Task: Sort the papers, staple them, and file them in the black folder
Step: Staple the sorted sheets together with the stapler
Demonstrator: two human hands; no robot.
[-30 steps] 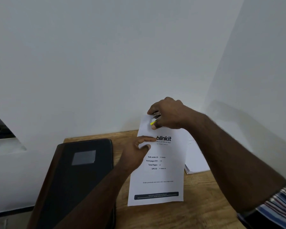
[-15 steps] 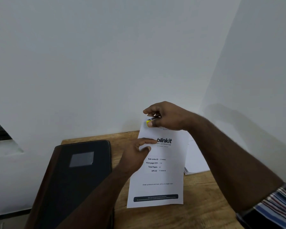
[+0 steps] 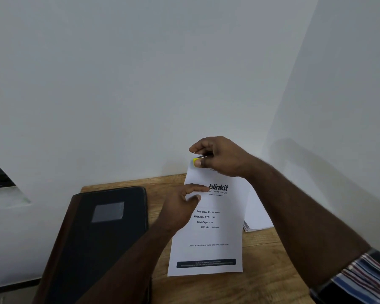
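A white printed sheet headed "blinkit" [image 3: 208,235] lies on the wooden desk [image 3: 261,270], its top corner lifted. My right hand [image 3: 219,156] grips a small yellow and metal stapler [image 3: 196,160] at that top left corner. My left hand [image 3: 182,205] pinches the sheet's left edge beside the logo. A closed black folder [image 3: 101,233] with a grey label window lies to the left of the sheet.
A second stack of white papers [image 3: 257,216] lies behind and right of the sheet, partly under my right forearm. White walls meet in a corner close behind the desk. The desk's left edge runs beside the folder.
My right hand with the stapler has shifted slightly left along the sheet's top edge toward the corner. My left hand has stayed on the paper.
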